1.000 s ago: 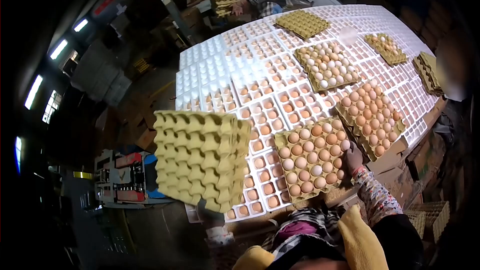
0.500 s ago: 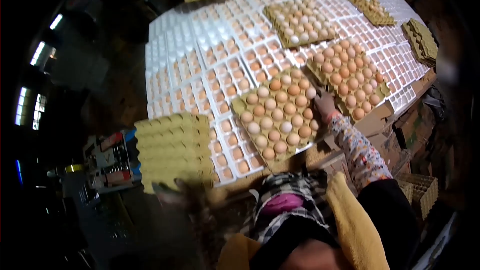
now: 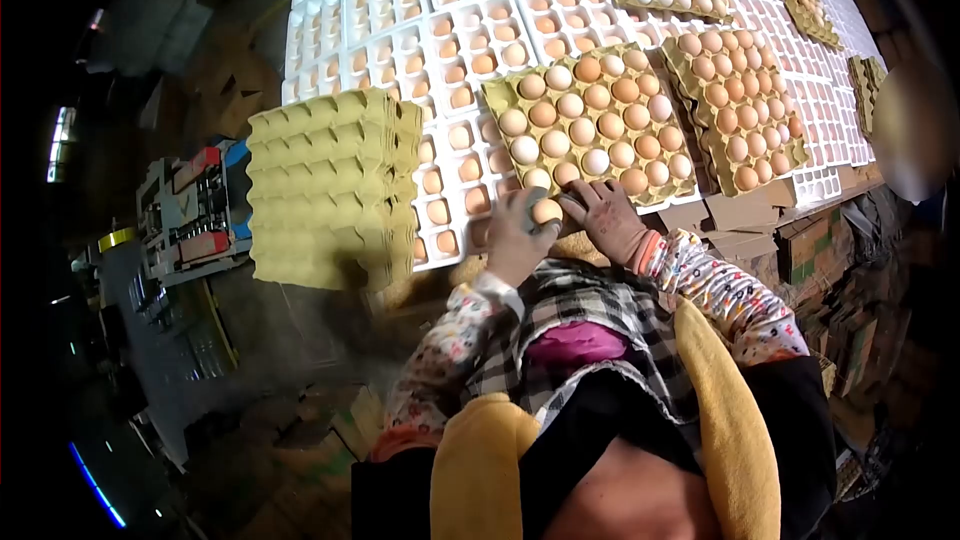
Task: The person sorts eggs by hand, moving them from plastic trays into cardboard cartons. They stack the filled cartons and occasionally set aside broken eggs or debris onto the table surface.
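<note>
Yellow-green egg tray [image 3: 508, 100]: before the person
Left hand [image 3: 517, 237]: holds one egg [image 3: 546, 211], beside tray
Right hand [image 3: 612, 225]: at tray's near edge

Red-and-grey machine [image 3: 195, 202] at left; cardboard box [image 3: 810, 246] at right

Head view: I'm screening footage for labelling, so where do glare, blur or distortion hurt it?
In the head view, the wide lens bows the white trays, palest at upper left; a round smear blurs the right edge; the outer borders sink into black; the left hand and its egg remain readable.
</note>
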